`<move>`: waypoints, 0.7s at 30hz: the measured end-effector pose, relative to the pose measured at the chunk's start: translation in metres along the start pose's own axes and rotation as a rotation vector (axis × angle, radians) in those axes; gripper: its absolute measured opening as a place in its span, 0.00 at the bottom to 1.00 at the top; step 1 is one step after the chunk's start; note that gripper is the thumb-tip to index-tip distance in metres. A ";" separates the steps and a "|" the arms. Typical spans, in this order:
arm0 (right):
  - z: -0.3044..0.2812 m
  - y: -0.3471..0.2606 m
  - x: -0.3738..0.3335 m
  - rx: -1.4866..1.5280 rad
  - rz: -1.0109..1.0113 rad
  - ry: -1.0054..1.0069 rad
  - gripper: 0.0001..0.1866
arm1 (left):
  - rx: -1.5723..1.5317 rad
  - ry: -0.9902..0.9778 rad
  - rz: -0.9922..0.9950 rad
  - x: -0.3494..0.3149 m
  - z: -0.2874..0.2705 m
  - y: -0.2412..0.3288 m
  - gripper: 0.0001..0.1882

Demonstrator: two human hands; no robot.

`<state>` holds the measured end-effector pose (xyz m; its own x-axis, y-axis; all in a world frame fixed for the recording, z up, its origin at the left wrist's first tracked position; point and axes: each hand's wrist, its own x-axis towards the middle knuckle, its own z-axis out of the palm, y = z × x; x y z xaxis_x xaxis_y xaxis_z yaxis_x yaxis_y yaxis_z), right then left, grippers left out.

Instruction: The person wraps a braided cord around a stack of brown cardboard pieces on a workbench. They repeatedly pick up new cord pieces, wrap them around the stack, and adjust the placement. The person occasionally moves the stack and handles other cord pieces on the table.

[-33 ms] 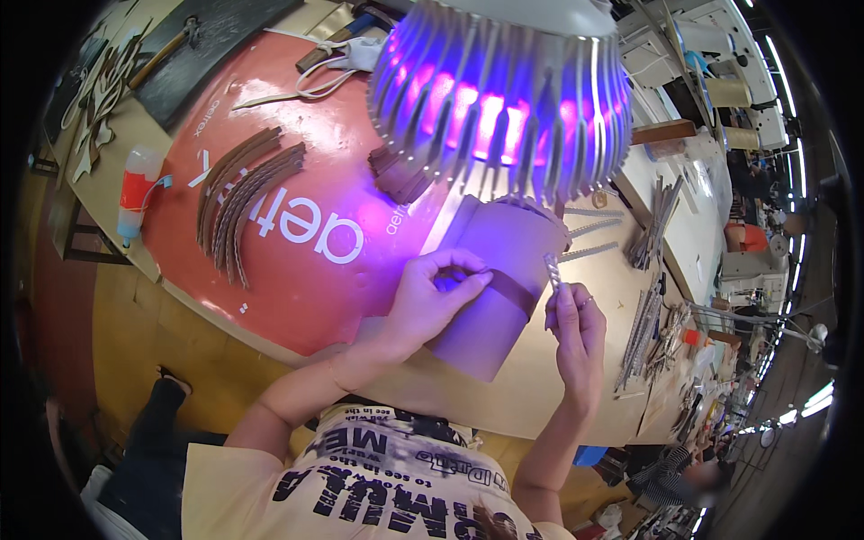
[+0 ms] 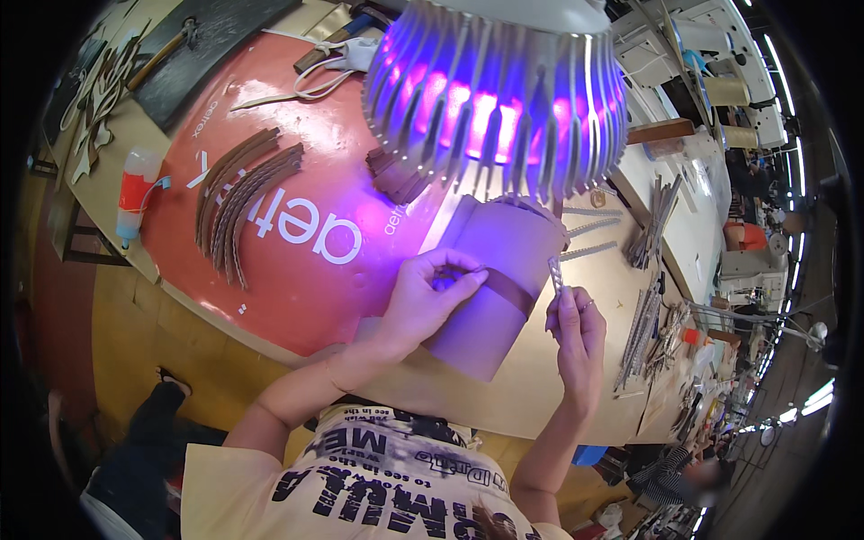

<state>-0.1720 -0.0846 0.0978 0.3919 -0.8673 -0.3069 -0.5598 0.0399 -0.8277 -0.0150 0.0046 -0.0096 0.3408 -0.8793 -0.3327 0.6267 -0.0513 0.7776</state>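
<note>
Strap [image 2: 509,288] across the roll [image 2: 477,333]
My left hand [image 2: 425,301] pinches the strap; my right hand's [image 2: 578,340] fingers grip a braid [image 2: 556,274] just right of the roll. I'd lay the strap flat, without twists.

Looks down from the person's head through a wide fisheye, close over left hand [image 2: 427,301], right hand [image 2: 578,337] and worktable [image 2: 526,405], and out to distant lights [image 2: 819,401] at right.

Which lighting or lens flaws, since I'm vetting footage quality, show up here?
Head view: violet glow from the finned lamp tints the brown cylinder; head view: whitish glare on the red sheet; head view: fisheye curving of ceiling lights near the right rim, with black corners.
</note>
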 end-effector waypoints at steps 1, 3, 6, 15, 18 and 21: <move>-0.005 0.005 -0.004 -0.005 0.063 -0.007 0.17 | -0.074 -0.005 -0.021 0.000 -0.002 0.003 0.06; -0.003 0.020 -0.005 0.113 0.004 -0.023 0.17 | -0.170 -0.017 -0.088 0.003 -0.008 0.010 0.06; 0.010 0.042 -0.011 0.227 -0.006 0.007 0.17 | -0.213 0.002 -0.113 0.005 -0.008 0.013 0.12; 0.011 0.040 -0.011 0.167 -0.033 0.116 0.15 | -0.231 0.033 -0.061 0.011 -0.011 0.014 0.20; 0.008 0.013 -0.015 0.066 -0.109 0.087 0.12 | -0.271 0.065 -0.034 0.004 -0.011 0.011 0.21; 0.017 -0.014 -0.011 -0.105 -0.118 -0.048 0.10 | -0.296 0.072 -0.011 0.000 -0.006 0.010 0.21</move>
<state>-0.1563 -0.0672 0.1051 0.4922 -0.8382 -0.2348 -0.5802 -0.1149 -0.8063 -0.0046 0.0069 -0.0049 0.3751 -0.8429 -0.3858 0.8041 0.0888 0.5878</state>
